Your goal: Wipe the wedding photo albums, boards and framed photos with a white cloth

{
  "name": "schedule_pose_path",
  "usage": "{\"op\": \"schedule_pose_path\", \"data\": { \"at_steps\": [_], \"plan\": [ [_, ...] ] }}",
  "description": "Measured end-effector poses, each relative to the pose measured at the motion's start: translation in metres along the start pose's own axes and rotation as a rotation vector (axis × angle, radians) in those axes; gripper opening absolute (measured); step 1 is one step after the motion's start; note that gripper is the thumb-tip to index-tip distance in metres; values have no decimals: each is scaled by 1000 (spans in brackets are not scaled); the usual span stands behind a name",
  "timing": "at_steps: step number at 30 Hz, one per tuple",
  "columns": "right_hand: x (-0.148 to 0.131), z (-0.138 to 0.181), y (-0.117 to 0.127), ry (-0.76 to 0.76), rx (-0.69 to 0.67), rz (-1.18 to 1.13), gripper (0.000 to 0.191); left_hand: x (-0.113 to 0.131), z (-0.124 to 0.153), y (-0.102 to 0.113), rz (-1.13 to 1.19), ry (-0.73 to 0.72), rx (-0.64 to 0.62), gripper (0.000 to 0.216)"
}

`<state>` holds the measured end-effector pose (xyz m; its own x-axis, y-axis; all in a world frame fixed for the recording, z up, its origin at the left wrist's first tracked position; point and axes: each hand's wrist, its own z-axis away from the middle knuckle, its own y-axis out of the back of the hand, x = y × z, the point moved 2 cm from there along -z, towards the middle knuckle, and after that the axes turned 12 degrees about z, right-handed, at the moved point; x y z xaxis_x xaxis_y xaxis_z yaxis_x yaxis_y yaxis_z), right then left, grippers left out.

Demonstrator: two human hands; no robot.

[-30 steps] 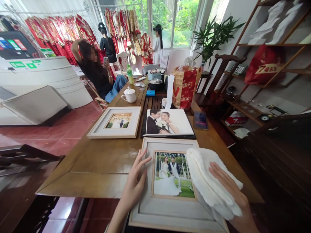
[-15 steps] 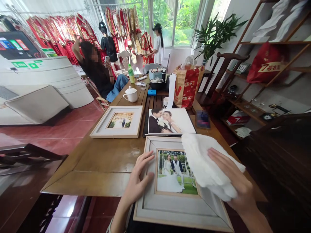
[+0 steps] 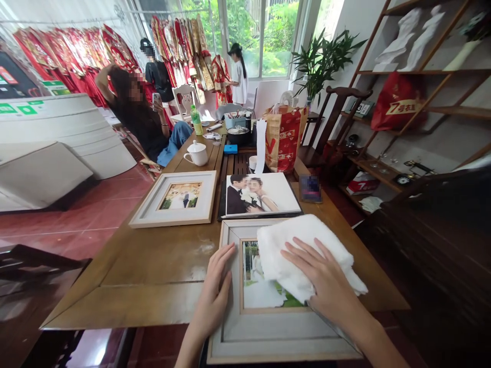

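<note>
The long brown wooden table (image 3: 153,266) runs from the near edge of the view away into the room, and the work sits at its near end. There the pale wooden picture frame (image 3: 268,335), holding a wedding photograph (image 3: 253,286) under glass, lies flat and face up, straight ahead of the person and between the two arms. Its near end juts past the table's near edge toward the body. Its longer sides appear to run near to far, so the frame's long axis points away from the person, in line with the table. On the far right part of the frame lies the white folded cloth (image 3: 291,227), thick and soft. It covers the photograph's right side and far right corner, while the left strip of the picture shows bare. The right hand (image 3: 326,278) rests palm down on the cloth, fingers spread and straight, pressing it onto the glass without gripping it; it is the hand nearer the photograph. The left hand (image 3: 217,291) lies flat on the frame's left border, fingers stretched toward the far side, loose and holding nothing, touching the wood just left of the picture. Farther up the table, well apart from both hands, lie a second pale frame (image 3: 153,212) to the left and a large unframed wedding print (image 3: 284,191) to the right
</note>
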<state>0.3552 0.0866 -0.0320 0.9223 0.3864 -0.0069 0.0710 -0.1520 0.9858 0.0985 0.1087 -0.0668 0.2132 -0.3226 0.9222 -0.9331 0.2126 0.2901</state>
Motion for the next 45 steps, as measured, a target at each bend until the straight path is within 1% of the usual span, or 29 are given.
{"op": "schedule_pose_path", "data": {
  "at_steps": [3,5,6,8,11,14,17,19,20,22,26,28,30,31,33,36,39,40,42,44,45],
  "plan": [
    [-13,25,9,146,-73,-121,76,1,1,-1,-9,-5,1,47],
    [-21,40,12,235,-89,-177,71,2,1,0,-13,-4,-20,47],
    [-24,44,12,245,-79,-187,68,2,1,1,-12,-1,-36,47],
    [-23,45,9,184,-39,-163,67,2,1,3,-9,3,-71,48],
    [-12,25,0,65,35,-81,69,1,0,6,-3,6,-119,48],
    [6,-10,-8,12,96,-26,71,1,0,6,7,5,-128,48],
    [17,-39,-8,-40,138,-16,67,1,0,4,32,-4,-98,47],
    [15,-45,-5,-26,133,-40,61,2,1,3,51,-3,-60,46],
    [11,-43,-3,0,116,-58,59,2,1,2,58,0,-40,46],
    [1,-28,4,65,66,-95,55,3,1,0,67,7,-9,46],
    [-13,24,29,204,7,-129,48,5,1,-1,86,5,10,45],
    [-13,46,42,288,2,-141,46,5,0,0,90,-2,0,45],
    [-10,56,48,314,9,-141,46,4,-1,1,89,-5,-19,45],
    [-8,57,48,306,14,-136,45,4,-1,2,88,0,-29,45],
    [-4,48,39,244,12,-107,42,4,-2,3,87,13,-45,46],
    [5,18,19,124,38,-64,35,5,-1,4,94,24,-59,45],
    [15,-16,7,27,147,-35,33,6,0,3,109,25,-47,45],
    [17,-26,5,11,179,-35,36,6,0,3,114,26,-36,45],
    [18,-38,2,3,183,-55,52,5,1,1,121,27,-6,44],
    [13,-39,1,22,114,-84,69,5,1,0,124,22,30,44],
    [9,-34,2,40,65,-96,73,5,1,-1,127,19,46,44]
  ]
}}
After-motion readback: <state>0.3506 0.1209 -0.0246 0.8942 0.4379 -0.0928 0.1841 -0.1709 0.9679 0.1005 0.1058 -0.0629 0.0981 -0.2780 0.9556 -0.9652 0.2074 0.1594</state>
